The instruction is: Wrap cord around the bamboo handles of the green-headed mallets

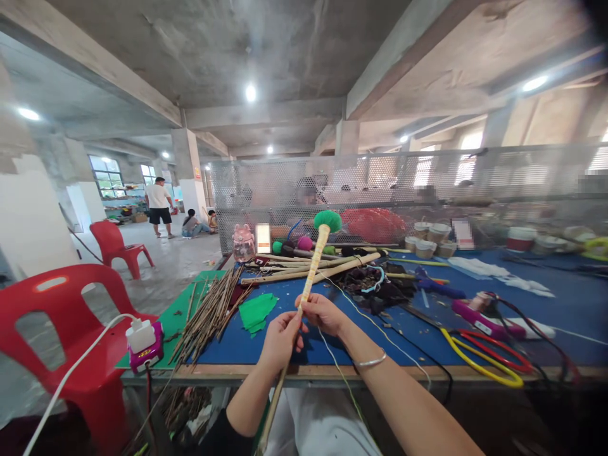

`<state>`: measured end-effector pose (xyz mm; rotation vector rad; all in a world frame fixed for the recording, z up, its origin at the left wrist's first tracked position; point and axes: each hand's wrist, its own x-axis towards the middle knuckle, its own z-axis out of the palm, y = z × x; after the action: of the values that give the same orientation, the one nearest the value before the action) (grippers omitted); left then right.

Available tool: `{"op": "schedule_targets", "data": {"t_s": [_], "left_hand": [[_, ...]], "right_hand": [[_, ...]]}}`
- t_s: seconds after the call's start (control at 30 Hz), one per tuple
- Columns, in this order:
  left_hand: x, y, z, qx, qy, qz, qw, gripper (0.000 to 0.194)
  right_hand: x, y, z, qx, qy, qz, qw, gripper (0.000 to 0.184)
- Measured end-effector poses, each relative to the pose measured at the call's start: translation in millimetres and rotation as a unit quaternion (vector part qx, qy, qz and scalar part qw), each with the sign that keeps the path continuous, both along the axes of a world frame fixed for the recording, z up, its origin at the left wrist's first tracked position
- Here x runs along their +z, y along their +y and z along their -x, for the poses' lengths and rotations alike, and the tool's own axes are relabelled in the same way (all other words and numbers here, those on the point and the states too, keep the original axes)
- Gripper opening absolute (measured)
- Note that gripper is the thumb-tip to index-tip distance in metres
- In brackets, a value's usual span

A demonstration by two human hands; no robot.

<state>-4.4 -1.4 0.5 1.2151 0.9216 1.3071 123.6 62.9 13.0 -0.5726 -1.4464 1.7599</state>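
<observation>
Both hands grip one long stick (314, 266), tilted upright over the table's front edge. A round green padded head (327, 221) tops it, and pale yellowish cord or strip is wound along its upper part. My left hand (281, 339) is closed around the bare lower shaft. Just above it, my right hand (319, 311) pinches the stick at the lower end of the winding. Thin pale string (339, 367) trails down from near the right hand past the table edge. A green cloth scrap (257, 311) lies left of the hands.
Thin twigs (211, 315) are piled left on the blue table (304, 361). Thicker sticks (285, 273), dark scraps (380, 285) and yellow-handled scissors (479, 361) lie about. A power strip (145, 347) hangs at the left edge beside red chairs (71, 285). A mesh partition (285, 183) stands behind.
</observation>
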Motion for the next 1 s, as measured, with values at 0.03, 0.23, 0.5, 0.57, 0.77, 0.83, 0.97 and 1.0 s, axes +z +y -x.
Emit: {"op": "schedule_targets", "data": {"t_s": [0.03,0.23,0.5,0.57,0.77,0.83,0.97,1.0], "left_hand": [[-1.5,0,0,0.001,0.013,0.002,1.0,0.04],[-6.8,-4,-4,0.175,0.118,-0.083,0.974,0.033],[3.3,-7,4,0.026,0.021,0.028,0.999,0.039],[2.8,-5,4,0.004,0.022,0.044,0.999,0.04],[-5.7,-5,-3,0.161,0.105,-0.088,0.977,0.033],[-5.6,-8,-4,0.167,0.111,-0.077,0.977,0.03],[-0.4,-9,2,0.09,0.052,-0.006,0.995,0.037],[0.7,-8,3,0.065,0.035,0.009,0.997,0.039]], "right_hand": [[-0.4,0,0,-0.006,-0.007,-0.004,1.0,0.033],[-3.1,1,1,-0.063,-0.014,-0.036,0.997,0.032],[5.8,-4,-3,0.005,-0.022,-0.041,0.999,0.034],[4.6,-2,-3,-0.012,-0.033,-0.044,0.998,0.034],[-2.1,3,-1,-0.071,-0.057,-0.06,0.994,0.034],[-0.8,1,-1,-0.061,-0.057,-0.058,0.995,0.034],[4.5,-4,-2,-0.016,-0.032,-0.041,0.999,0.037],[5.1,-5,-2,-0.01,-0.026,-0.037,0.999,0.037]]}}
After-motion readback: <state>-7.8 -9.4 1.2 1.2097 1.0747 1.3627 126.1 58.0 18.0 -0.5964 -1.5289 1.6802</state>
